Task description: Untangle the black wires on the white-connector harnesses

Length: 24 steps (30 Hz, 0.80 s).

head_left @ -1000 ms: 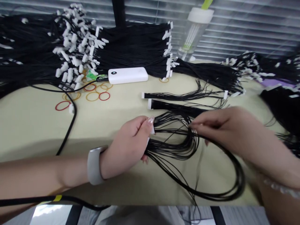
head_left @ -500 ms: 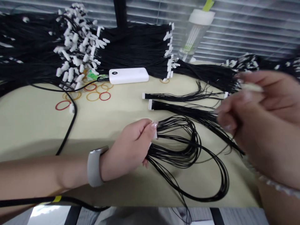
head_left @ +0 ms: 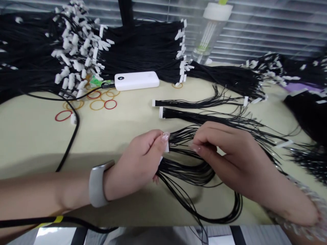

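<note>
My left hand [head_left: 143, 160], with a grey band on its wrist, is closed on the white connector end [head_left: 167, 146] of a looped black wire bundle [head_left: 189, 172]. The loops spread to the right and hang toward the table's front edge. Over the upper part of these loops is my right hand [head_left: 227, 149], thumb and fingers pinched near the wires; what lies between the fingertips is too small to make out. Behind the hands lie two straighter black wire bundles, one thin [head_left: 184, 103] and one thicker [head_left: 176, 113], each with a white connector at its left end.
A white power bank [head_left: 138, 81] with a black cable lies beyond my left hand, beside red and yellow rubber bands [head_left: 97, 104]. Large piles of black wires [head_left: 143, 47] with white connectors line the back. A clear bottle [head_left: 211, 30] stands behind. More wires [head_left: 306, 115] lie at right.
My right hand has moved left and down from the right side to the looped wires. My left hand keeps its hold. The wire ends at the right have come into view.
</note>
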Motion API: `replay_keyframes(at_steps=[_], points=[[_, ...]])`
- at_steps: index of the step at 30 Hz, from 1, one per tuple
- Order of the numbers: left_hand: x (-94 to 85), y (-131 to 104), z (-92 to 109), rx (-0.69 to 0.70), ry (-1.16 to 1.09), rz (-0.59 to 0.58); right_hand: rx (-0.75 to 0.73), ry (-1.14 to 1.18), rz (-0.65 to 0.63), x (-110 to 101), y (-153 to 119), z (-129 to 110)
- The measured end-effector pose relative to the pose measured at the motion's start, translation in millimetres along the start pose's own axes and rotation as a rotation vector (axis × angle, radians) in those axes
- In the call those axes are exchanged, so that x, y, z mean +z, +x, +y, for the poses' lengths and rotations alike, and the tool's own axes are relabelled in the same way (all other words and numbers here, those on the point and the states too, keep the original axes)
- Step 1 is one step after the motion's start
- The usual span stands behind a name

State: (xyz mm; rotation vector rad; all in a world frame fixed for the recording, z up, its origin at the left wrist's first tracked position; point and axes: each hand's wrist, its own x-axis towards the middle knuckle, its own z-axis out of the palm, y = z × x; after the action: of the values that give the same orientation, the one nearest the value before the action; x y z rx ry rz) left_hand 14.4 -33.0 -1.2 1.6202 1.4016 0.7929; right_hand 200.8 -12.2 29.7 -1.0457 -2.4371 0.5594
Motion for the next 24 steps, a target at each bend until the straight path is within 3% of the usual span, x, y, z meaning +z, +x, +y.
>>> replay_keyframes(at_steps=[6,15,24], points=[[-0.7,-1.0,1.5,-0.005,-0.002,0.000,0.028,0.040,-0.069,-1.3,1.2,1.8],[-0.3,-0.9,0.8,-0.032,-0.025,-0.016,0.041,0.070,-0.067,5.9,5.5,3.9],[-1.1,-2.4,4.2,0.010,0.049,-0.079,-0.058,-0.003,0.026,23.0,2.4,-3.6]])
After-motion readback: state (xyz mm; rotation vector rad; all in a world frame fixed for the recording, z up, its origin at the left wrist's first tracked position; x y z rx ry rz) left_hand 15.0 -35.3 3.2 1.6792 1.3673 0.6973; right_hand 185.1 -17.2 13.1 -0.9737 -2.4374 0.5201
